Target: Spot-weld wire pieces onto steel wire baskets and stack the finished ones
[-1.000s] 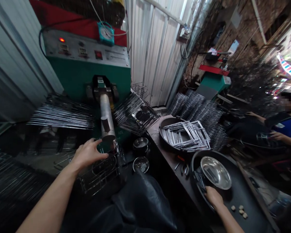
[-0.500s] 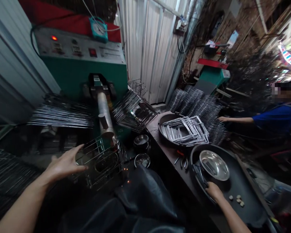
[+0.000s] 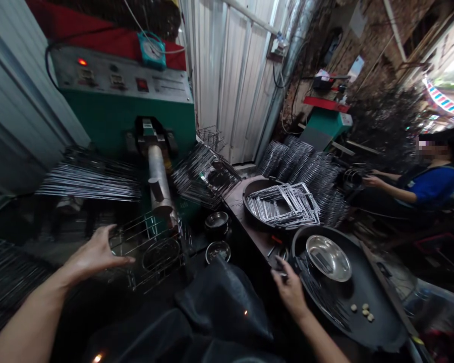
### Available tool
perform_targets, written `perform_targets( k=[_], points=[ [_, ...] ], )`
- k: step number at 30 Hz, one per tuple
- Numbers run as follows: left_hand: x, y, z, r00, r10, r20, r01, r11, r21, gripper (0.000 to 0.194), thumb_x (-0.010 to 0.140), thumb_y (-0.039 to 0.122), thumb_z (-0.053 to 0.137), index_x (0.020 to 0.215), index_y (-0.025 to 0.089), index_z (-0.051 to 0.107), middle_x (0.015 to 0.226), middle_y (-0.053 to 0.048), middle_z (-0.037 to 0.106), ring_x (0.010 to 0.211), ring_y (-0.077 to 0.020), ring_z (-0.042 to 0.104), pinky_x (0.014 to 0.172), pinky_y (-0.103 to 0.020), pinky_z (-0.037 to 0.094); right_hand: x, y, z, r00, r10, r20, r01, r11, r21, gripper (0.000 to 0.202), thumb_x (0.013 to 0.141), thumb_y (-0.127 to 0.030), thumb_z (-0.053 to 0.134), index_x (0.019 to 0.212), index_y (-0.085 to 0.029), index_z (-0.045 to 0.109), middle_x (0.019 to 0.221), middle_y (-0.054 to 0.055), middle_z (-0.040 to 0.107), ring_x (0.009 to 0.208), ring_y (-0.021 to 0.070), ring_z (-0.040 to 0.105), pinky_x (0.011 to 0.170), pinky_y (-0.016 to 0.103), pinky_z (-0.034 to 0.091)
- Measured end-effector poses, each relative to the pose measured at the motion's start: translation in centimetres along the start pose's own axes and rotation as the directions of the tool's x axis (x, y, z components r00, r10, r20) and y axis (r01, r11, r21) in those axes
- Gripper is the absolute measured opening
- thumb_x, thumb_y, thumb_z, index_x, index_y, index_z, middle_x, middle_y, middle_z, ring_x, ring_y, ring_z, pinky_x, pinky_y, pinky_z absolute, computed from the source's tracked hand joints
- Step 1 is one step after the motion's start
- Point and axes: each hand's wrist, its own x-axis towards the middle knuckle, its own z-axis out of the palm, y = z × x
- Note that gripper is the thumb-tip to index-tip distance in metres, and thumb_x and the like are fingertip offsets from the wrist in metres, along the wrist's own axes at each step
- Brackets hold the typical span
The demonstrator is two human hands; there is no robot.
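A wire rack (image 3: 136, 237) is held out under the round metal arm of the green machine (image 3: 161, 186). My left hand (image 3: 96, 254) grips its left end, thumb and fingers spread around the frame. My right hand (image 3: 289, 287) is between my lap and the left rim of the black tray (image 3: 386, 307), its fingers drawn together; what is between them is too small to make out. Thin dark rods (image 3: 325, 297) lie along the tray's left side, beside a shiny metal bowl (image 3: 335, 267). Orange sparks show over the dark apron (image 3: 227, 297).
Square wire frames (image 3: 287, 201) fill a round black pan. Two small metal bowls (image 3: 217, 220) sit right of the machine. Wire bundles (image 3: 94, 181) and stacked wire rings (image 3: 298, 156) stand around. A person in a blue shirt (image 3: 437, 184) sits at the far right.
My right hand has moved left, out of the black tray, leaving rods along its side. My left hand stays at the rack. Sparks have spread lower. The other person's hands are now at a dark wire object.
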Motion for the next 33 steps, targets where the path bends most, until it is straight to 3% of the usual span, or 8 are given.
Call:
perform_targets(
  k=[4,9,12,16,21,23,29,33],
  points=[
    [-2.0,1.8,-1.2,0.988,-0.13,0.08,0.126,0.991,0.054,0.101,0.064,0.06,0.064,0.14,-0.001,0.037,0.142,-0.029,0.052,0.129,-0.0424,0.052,0.109,-0.053,0.04,-3.0,1.4,8.1,0.98,-0.027,0.197,0.007,0.995,0.101,0.044,0.082,-0.029,0.055,0.122,-0.016,0.066,0.088,0.009,0.077,0.079,0.0212,0.075,0.077,0.032,0.06],
    [-5.2,3.6,-1.5,0.992,-0.124,-0.034,0.126,0.99,0.055,0.095,0.061,0.066,0.056,0.132,0.003,0.048,0.131,-0.024,0.059,0.122,-0.0402,0.056,0.101,-0.048,0.046,-3.6,1.6,8.8,0.879,0.018,0.477,0.048,0.991,-0.127,0.022,0.08,-0.016,0.054,0.094,-0.017,0.071,0.094,0.011,0.077,0.092,0.0236,0.073,0.086,0.033,0.055],
    [-7.1,4.1,-0.5,0.985,0.053,-0.163,-0.026,0.986,0.165,0.09,0.058,0.063,0.058,0.125,0.002,0.054,0.129,-0.025,0.06,0.122,-0.0405,0.054,0.105,-0.052,0.043,-1.6,-2.6,7.6,0.775,0.009,0.632,0.16,0.964,-0.211,0.026,0.078,-0.013,0.057,0.099,-0.017,0.071,0.099,0.011,0.076,0.095,0.0239,0.072,0.086,0.032,0.052],
    [-9.5,5.4,1.2,0.943,0.254,-0.214,-0.178,0.931,0.319,0.079,0.057,0.055,0.065,0.118,0.004,0.062,0.133,-0.029,0.058,0.126,-0.0451,0.05,0.108,-0.059,0.037,1.1,-10.9,7.8,0.631,-0.15,0.761,0.242,0.97,-0.01,0.039,0.079,-0.013,0.062,0.117,-0.02,0.067,0.096,0.003,0.074,0.087,0.0162,0.068,0.077,0.023,0.05],
    [-10.8,8.7,1.0,0.938,0.304,-0.167,-0.225,0.9,0.374,0.07,0.063,0.048,0.067,0.12,0.008,0.063,0.133,-0.029,0.058,0.125,-0.0471,0.051,0.106,-0.064,0.036,3.9,-19.9,10.9,0.329,-0.224,0.917,0.424,0.903,0.069,0.022,0.079,-0.013,0.063,0.098,-0.016,0.074,0.086,-0.001,0.072,0.081,0.0129,0.065,0.069,0.018,0.045],
    [-11.0,10.0,0.3,0.946,0.297,-0.131,-0.226,0.891,0.393,0.068,0.065,0.047,0.066,0.121,0.009,0.063,0.134,-0.029,0.057,0.125,-0.0467,0.051,0.106,-0.065,0.037,4.5,-22.2,12.3,0.312,-0.174,0.934,0.549,0.835,-0.028,0.019,0.082,-0.015,0.06,0.093,-0.014,0.075,0.083,0.001,0.073,0.081,0.0149,0.066,0.066,0.02,0.045],
    [-11.0,11.6,-0.7,0.955,0.291,-0.061,-0.24,0.875,0.421,0.068,0.066,0.045,0.067,0.123,0.008,0.062,0.137,-0.03,0.055,0.126,-0.0463,0.049,0.108,-0.065,0.035,3.8,-24.4,14.2,0.435,-0.16,0.886,0.734,0.633,-0.246,0.026,0.088,-0.015,0.055,0.106,-0.018,0.073,0.109,0.01,0.076,0.099,0.0231,0.07,0.071,0.028,0.052],
    [-10.6,11.2,-0.4,0.951,0.3,-0.08,-0.257,0.905,0.338,0.068,0.062,0.042,0.068,0.121,0.008,0.063,0.136,-0.03,0.055,0.126,-0.0471,0.049,0.109,-0.066,0.033,3.8,-23.6,14.0,0.335,-0.176,0.926,0.798,0.576,-0.179,0.024,0.091,-0.014,0.054,0.106,-0.016,0.072,0.111,0.01,0.075,0.099,0.0223,0.071,0.071,0.026,0.052]
  ],
)
